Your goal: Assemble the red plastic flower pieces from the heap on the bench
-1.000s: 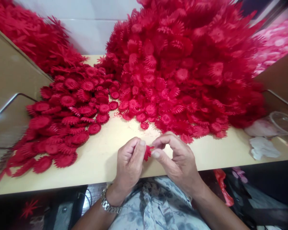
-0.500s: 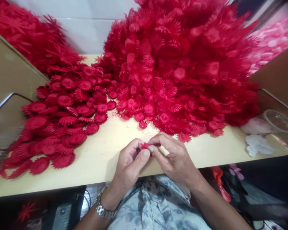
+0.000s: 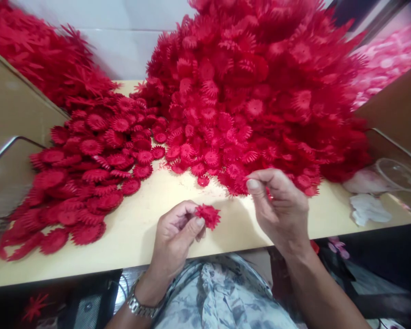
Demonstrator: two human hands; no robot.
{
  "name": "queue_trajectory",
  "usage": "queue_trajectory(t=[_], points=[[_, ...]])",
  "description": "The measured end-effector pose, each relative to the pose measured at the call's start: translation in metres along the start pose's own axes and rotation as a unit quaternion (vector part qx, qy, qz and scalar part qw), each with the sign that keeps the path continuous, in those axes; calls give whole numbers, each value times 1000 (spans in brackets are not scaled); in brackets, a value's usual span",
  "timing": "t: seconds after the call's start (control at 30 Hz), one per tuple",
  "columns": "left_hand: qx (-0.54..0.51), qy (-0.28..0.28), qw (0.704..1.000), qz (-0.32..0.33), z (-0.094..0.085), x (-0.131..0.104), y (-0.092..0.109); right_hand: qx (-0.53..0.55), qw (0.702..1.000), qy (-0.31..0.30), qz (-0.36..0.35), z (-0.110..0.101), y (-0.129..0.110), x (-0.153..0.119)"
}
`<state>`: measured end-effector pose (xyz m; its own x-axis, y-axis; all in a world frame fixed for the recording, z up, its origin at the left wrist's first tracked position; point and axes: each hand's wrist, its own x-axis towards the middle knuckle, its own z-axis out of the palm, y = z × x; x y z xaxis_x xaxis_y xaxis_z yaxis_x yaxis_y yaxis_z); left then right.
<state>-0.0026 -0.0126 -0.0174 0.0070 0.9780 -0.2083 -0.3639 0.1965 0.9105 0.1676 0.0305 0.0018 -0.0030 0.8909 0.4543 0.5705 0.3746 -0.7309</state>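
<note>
My left hand holds a small red fabric flower by its edge between thumb and fingers, above the table in front of me. The flower has a ragged, toothed rim. My right hand is raised to the right, thumb and forefinger pinched together in front of the large pile of red frilled petal discs. Whatever sits in that pinch, if anything, is too small to tell against the red. A lower heap of red toothed discs spreads to the left.
Red star-shaped petals rise at the back left behind a board. Pink petals lie beyond the right-hand board. At the right are a clear plastic cup and crumpled white tissue on the pale table.
My hands were together at the flower and are now apart. The right has moved up and to the right; the left has shifted slightly left, keeping the flower, which shows more fully.
</note>
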Motion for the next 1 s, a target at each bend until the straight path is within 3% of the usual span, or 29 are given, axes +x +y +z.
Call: queue_trajectory(t=[0.1, 0.17, 0.27, 0.37, 0.47, 0.53, 0.6, 0.7, 0.8, 0.9, 1.0], points=[[-65, 9, 998, -13, 4, 2, 3, 25, 995, -90, -16, 1, -6, 0], [-97, 8, 995, -31, 6, 3, 6, 23, 993, -112, -23, 2, -9, 4], [-142, 12, 988, -65, 7, 5, 11, -16, 993, -75, -91, 0, -10, 26], [-176, 19, 981, -83, 9, 10, 17, -101, 978, -37, -180, -5, -8, 65], [-182, 24, 980, -81, 11, 15, 21, -216, 954, -10, -206, -7, -5, 95], [-177, 33, 981, -75, 12, 17, 23, -221, 953, 7, -208, -6, -5, 97], [-164, 45, 983, -65, 14, 19, 23, -144, 970, -9, -196, -2, -9, 84], [-134, 44, 989, -34, 18, 20, 22, 19, 986, -135, -93, 4, -18, 52], [-110, 27, 994, -1, 21, 19, 21, 169, 951, -253, 47, 11, -24, 28], [-103, 6, 995, 14, 22, 17, 19, 247, 928, -262, 99, 16, -25, 19], [-102, -8, 995, 15, 21, 16, 17, 191, 951, -236, 61, 16, -25, 18]])
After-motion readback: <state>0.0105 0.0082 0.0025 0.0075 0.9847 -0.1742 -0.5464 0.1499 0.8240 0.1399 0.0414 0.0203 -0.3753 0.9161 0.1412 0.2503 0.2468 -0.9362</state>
